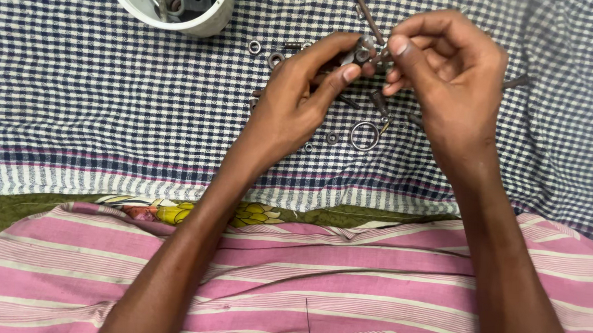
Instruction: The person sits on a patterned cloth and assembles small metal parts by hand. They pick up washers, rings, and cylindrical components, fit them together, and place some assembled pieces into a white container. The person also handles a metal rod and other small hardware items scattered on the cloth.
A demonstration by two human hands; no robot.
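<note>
Nut [362, 54], small, seemingly on a bolt, pinched between left hand [299, 98] and right hand [446, 73] fingertips, raised over checked cloth [108, 107] for turning; washers [365, 136] scattered below.

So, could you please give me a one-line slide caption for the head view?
Left hand and right hand pinch a small metal part above washers and bolts on a checked cloth.

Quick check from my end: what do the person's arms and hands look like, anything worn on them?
Both arms are bare from the bottom edge of the picture to the fingertips: no sleeves, gloves, watch, bracelet or rings show. The left hand and right hand have slim fingers with short, pale nails. The forearms are lean. No markings or bandages show.
</note>
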